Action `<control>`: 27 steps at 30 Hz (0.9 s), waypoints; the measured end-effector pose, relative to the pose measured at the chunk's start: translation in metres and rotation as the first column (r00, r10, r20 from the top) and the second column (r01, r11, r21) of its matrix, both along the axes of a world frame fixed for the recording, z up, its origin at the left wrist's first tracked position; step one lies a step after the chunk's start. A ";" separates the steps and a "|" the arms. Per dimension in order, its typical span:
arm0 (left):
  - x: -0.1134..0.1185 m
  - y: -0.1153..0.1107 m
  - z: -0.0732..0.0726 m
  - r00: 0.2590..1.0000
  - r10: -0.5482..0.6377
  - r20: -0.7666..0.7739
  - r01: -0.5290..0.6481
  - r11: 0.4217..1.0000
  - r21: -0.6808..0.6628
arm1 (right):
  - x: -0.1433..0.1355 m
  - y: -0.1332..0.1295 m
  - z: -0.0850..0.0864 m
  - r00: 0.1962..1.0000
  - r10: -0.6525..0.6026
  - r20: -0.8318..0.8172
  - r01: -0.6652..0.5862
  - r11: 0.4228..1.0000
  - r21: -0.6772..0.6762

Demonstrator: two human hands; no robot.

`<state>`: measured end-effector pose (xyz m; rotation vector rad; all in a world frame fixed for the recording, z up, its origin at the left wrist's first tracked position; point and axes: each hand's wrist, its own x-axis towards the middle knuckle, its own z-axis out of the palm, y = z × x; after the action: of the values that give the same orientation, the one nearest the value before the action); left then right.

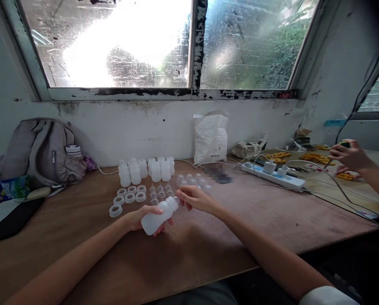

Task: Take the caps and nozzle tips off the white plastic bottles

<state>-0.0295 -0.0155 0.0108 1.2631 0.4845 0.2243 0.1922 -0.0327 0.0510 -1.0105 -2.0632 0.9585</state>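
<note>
A frosted white baby bottle (156, 221) lies tilted in my left hand (143, 216), its neck pointing up and right. My left fingers wrap under the bottle and the thumb rests on its side. Right at the bottle's collar end, my right hand (194, 198) is closed in a pinch; whatever small clear part its fingertips hold is too small to make out. Behind my hands stand clear bottle nipples (160, 194) in short rows. Translucent collar rings (130, 198) lie to their left, and clear dome caps (189, 180) sit behind my right hand.
Several frosted bottles (135, 171) stand near the wall. A grey backpack (46, 148) is at the left, beside a black flat item (16, 220). At the back are a white bag (210, 137) and a power strip (272, 176) with cables. Another person's hand (348, 153) works by yellow parts (318, 158).
</note>
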 end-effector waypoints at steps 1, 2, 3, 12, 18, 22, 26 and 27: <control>0.000 0.000 0.000 1.000 0.002 0.003 -0.002 1.000 0.001 | 0.000 -0.002 0.001 0.999 0.045 -0.017 -0.045 0.999 0.008; 0.000 0.000 0.000 1.000 0.000 -0.004 0.000 1.000 0.004 | 0.000 -0.003 0.003 0.994 0.100 -0.030 -0.100 0.995 0.014; 0.001 -0.001 0.001 1.000 -0.004 -0.020 0.005 1.000 0.009 | 0.000 -0.005 0.004 0.989 0.148 -0.032 -0.147 0.989 0.019; 0.008 -0.022 0.012 0.989 0.002 -0.145 0.015 0.993 0.119 | -0.002 -0.006 -0.002 0.984 0.168 0.065 -0.161 0.982 -0.099; 0.007 -0.021 0.011 0.995 0.022 -0.092 -0.011 0.993 0.114 | -0.007 -0.013 0.006 0.969 0.241 -0.044 -0.244 0.968 -0.056; 0.006 -0.020 0.010 0.997 0.017 -0.082 -0.010 0.995 0.095 | -0.009 -0.018 0.007 0.978 0.204 -0.048 -0.206 0.977 -0.048; 0.009 -0.027 0.006 0.999 0.035 0.041 -0.036 0.999 0.025 | -0.013 -0.020 0.004 0.986 0.094 -0.137 -0.103 0.993 -0.059; 0.012 -0.031 0.004 0.993 0.046 0.109 -0.046 0.999 -0.003 | -0.015 -0.021 0.004 0.978 0.069 -0.195 -0.081 0.995 -0.054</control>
<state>-0.0176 -0.0465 0.0151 1.2327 0.4198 0.3306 0.1777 -0.0533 0.0554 -0.8394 -1.9324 1.1193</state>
